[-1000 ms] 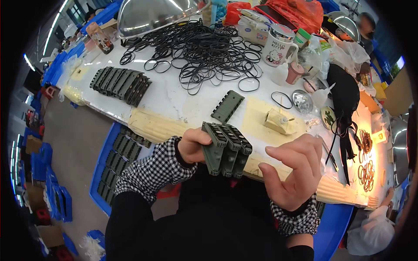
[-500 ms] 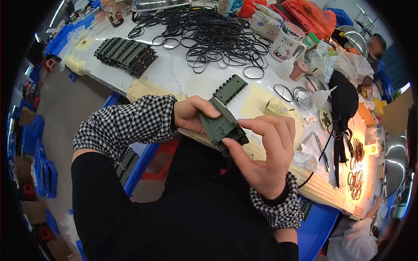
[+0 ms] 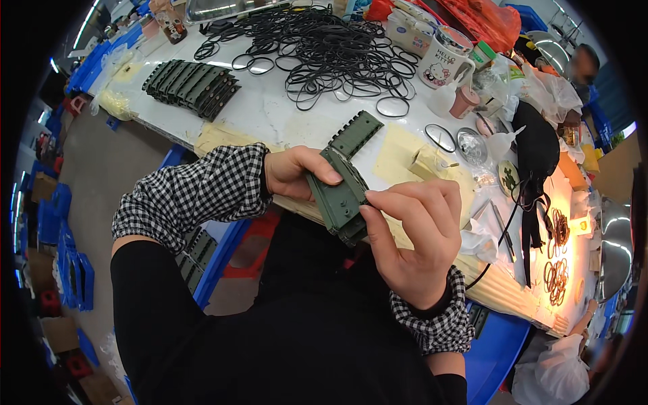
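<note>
My left hand (image 3: 297, 172) is closed around a dark green plastic part (image 3: 341, 196) that looks like a toy tank hull, its thumb lying on top. With thumb and fingertips together, my right hand (image 3: 418, 236) pinches that part's right edge. Whether something small sits between those fingertips is hidden. Just beyond the held part, a similar green plastic piece (image 3: 356, 133) with a toothed edge lies on the table. A stacked row of such green pieces (image 3: 191, 88) rests at the far left.
Black rubber loops (image 3: 324, 50) lie heaped at the back of the white table (image 3: 266, 111). A lidded mug (image 3: 442, 64), a pink cup (image 3: 464, 102) and a black cap (image 3: 540, 145) stand to the right, with a pen (image 3: 503, 229) nearer. Blue bins (image 3: 489, 351) sit below the edge.
My right thumb and fingers were apart around the hull's near end; now they have come together on its right edge. The held part has turned slightly in my left hand.
</note>
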`<act>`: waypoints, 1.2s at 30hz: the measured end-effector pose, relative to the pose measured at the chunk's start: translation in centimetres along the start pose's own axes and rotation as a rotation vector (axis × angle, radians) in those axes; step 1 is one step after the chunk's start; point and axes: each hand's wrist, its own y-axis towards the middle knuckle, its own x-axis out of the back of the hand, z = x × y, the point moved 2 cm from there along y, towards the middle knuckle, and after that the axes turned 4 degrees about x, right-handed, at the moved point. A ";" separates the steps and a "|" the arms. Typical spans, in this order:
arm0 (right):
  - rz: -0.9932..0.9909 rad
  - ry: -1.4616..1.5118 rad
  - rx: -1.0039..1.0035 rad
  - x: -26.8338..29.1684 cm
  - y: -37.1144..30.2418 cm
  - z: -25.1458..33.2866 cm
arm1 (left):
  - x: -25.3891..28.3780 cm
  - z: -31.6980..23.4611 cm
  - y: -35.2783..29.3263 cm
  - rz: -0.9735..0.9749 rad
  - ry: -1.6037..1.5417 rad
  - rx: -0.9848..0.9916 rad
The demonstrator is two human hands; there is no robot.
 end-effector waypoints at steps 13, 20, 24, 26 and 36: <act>0.030 -0.042 -0.040 0.9 -1.2 -2.4 | -5.6 -4.4 -1.2 -0.504 1.056 -0.330; 0.026 -0.055 -0.023 0.8 -2.3 -3.2 | -7.4 -4.1 -2.2 -0.524 1.712 -0.660; 0.003 -0.103 0.026 0.8 -2.9 -3.6 | -8.8 -3.7 -2.0 -0.602 1.880 -0.693; -0.010 -0.126 0.062 0.8 -3.0 -3.7 | -9.5 -3.5 -1.7 -0.625 1.937 -0.710; 0.007 -0.263 0.210 0.9 -3.6 -3.6 | -10.5 -3.1 -1.6 -0.624 2.066 -0.781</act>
